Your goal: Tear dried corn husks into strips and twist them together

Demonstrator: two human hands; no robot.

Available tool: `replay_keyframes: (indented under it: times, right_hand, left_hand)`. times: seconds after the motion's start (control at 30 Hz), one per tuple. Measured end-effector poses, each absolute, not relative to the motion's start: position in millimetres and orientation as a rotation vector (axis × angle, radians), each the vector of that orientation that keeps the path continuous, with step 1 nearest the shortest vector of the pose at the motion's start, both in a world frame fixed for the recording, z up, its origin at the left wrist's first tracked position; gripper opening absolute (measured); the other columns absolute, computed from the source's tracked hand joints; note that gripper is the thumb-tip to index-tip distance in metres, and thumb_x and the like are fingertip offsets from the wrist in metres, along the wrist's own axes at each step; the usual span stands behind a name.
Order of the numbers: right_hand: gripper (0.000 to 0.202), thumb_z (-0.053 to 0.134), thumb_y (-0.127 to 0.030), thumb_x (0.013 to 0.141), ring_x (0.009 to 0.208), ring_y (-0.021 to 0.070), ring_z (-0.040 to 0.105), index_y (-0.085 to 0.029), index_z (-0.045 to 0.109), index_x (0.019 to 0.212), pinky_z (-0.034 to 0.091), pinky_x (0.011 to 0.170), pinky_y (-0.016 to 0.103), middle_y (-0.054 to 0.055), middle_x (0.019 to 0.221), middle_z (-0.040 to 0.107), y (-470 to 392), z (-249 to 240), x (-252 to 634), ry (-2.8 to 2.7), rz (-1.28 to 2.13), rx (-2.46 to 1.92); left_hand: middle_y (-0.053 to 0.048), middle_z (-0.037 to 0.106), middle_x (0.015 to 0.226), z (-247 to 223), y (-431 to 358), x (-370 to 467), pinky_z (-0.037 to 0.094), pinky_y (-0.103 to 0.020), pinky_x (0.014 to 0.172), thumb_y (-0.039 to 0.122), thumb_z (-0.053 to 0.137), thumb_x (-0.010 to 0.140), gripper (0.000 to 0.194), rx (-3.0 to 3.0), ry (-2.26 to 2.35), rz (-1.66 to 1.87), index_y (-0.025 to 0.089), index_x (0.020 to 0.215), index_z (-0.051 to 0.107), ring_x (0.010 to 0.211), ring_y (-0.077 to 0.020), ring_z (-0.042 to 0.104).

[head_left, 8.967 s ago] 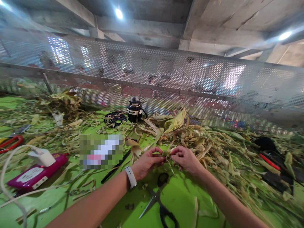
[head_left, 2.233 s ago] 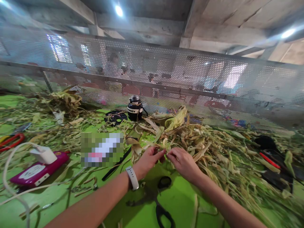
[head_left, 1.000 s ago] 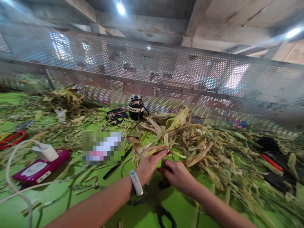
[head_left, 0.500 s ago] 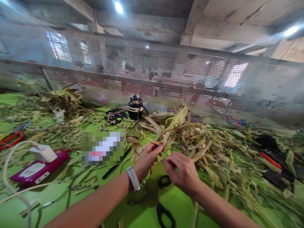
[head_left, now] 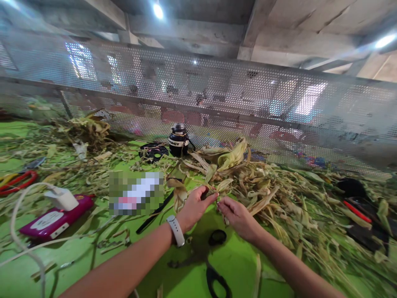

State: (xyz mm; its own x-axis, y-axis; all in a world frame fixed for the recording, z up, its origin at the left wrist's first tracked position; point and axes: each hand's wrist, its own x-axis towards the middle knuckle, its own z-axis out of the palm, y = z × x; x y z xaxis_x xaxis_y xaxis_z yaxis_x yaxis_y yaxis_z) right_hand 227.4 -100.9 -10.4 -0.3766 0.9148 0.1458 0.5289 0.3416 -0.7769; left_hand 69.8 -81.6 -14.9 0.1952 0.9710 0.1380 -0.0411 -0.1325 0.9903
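Left hand (head_left: pixel 196 207) and right hand (head_left: pixel 237 217) near each other, fingers pinched.

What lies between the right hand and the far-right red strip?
Dry leaves lie between the right hand and the red strip, in the head view.

Green tabletop (head_left: pixel 242 265) strewn with dry husks (head_left: pixel 266 186), scissors (head_left: pixel 218 283), black bottle (head_left: pixel 179 142), magenta power strip (head_left: pixel 58 217).

Right hand (head_left: pixel 237 217): moved up from its position one second ago, directly below the left hand (head_left: pixel 194 209); its fingertips now point to the left fingertips at centre frame. The scissors' (head_left: pixel 218 282) upper handle ring, mostly covered then, is exposed. Compared with nine seconds ago, the scissors lie differently: blades point left instead of toward the lower left.
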Motion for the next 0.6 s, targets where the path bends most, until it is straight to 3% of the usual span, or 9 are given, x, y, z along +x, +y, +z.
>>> replay_keyframes:
  times: [0.43, 0.53, 0.6]
  right_hand:
    - [0.027, 0.037, -0.029, 0.092, 0.056, 0.0107, 0.038, -0.02, 0.039, 0.066, 0.03, 0.055, 0.023, -0.004, 0.06, 0.039, -112.1, 4.3, 225.9, -2.267, 0.713, -1.275]
    - [0.023, 0.041, -0.026, 0.089, 0.058, 0.012, 0.043, -0.019, 0.047, 0.068, 0.032, 0.057, 0.024, -0.002, 0.061, 0.046, -115.5, 16.2, 231.3, -2.295, 0.53, -1.332]
    - [0.019, 0.046, -0.028, 0.086, 0.069, 0.0155, 0.05, -0.018, 0.055, 0.073, 0.037, 0.066, 0.027, 0.002, 0.071, 0.056, -114.5, 26.0, 237.0, -2.194, 0.34, -1.338]
  left_hand:
    - [-0.003, 0.061, 0.081, -23.6, -69.2, 61.1, 0.043, -0.03, 0.077, 0.038, 0.057, 0.078, 0.024, 1.514, 0.966, 1.191, 0.015, 0.084, 0.059, 0.081, -0.0189, 0.055]
    - [-0.003, 0.062, 0.082, -19.2, -69.3, 59.4, 0.042, -0.029, 0.075, 0.037, 0.058, 0.078, 0.024, 1.545, 0.952, 1.126, 0.015, 0.083, 0.062, 0.08, -0.0183, 0.054]
    - [-0.002, 0.061, 0.075, -15.1, -71.6, 59.5, 0.041, -0.027, 0.071, 0.039, 0.058, 0.077, 0.024, 1.568, 0.912, 1.026, 0.015, 0.076, 0.065, 0.074, -0.0166, 0.052]
